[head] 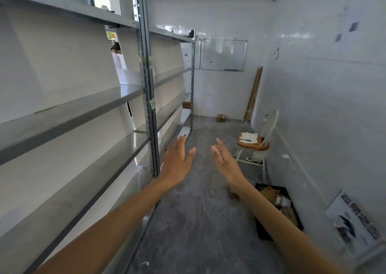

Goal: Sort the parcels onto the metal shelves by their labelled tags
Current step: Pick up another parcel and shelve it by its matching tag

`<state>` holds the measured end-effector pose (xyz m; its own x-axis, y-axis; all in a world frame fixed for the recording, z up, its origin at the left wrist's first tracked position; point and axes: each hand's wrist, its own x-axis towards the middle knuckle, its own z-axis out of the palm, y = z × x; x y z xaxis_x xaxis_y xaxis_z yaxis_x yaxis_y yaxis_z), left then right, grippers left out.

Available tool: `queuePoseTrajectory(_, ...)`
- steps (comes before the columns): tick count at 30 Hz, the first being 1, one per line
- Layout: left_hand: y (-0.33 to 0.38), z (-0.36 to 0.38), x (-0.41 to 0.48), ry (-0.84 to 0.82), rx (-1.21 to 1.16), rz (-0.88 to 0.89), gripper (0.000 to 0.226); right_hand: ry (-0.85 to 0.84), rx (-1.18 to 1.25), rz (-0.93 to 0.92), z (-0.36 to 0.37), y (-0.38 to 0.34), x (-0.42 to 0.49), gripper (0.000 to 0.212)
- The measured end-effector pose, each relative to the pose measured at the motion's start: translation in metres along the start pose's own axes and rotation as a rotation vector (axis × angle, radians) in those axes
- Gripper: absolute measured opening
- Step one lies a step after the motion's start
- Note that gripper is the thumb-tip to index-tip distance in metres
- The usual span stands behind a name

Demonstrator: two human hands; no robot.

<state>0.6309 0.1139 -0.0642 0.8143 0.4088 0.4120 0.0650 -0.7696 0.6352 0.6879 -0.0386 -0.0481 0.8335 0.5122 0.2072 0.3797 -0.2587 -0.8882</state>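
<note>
Logging hand state first: what do you read? (Obs. 1)

Left hand (177,165) and right hand (226,165) are both stretched forward above the floor. Fingers are straight and slightly apart, with nothing in either. The left one is near an upright of the grey metal shelving unit (146,85); I cannot tell if it touches. (Obs. 2)

Location of the goods? (Obs. 1)

Brown cardboard parcels (269,192) lie jumbled in a black plastic crate (263,232) on the floor by the right wall, partly hidden behind the right forearm. One small brown cardboard box (221,117) sits on the floor at the far end, well apart from both hands. A pale green paper tag (153,104) is fixed to the upright, its writing too blurred to read. Parcel labels are likewise unreadable. (Obs. 2)

Handling estimate? (Obs. 1)

Judgement only. They are small, so probably light, one hand each. Cardboard is stiff along its edges and soft mid-face, so take hold across two opposite sides near the corners, thumb against fingers, label kept uppermost. The flatter pieces in the crate may flex and want support from below. Any tape could be slick. Contents are unknown, so treat them as fragile. (Obs. 2)
</note>
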Motion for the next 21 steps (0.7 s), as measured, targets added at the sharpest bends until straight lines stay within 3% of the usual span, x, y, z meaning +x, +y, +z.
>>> queuePoseTrajectory(7,0.011,0.039,0.043,-0.08,-0.026,-0.012,0.061,0.073,-0.023,0.047,-0.054,0.041,0.042,0.058)
queuePoseTrajectory(21,0.012,0.102,0.108,-0.228,-0.049,0.007,0.062,0.138,-0.005,0.062,-0.071,0.076,0.108,0.052)
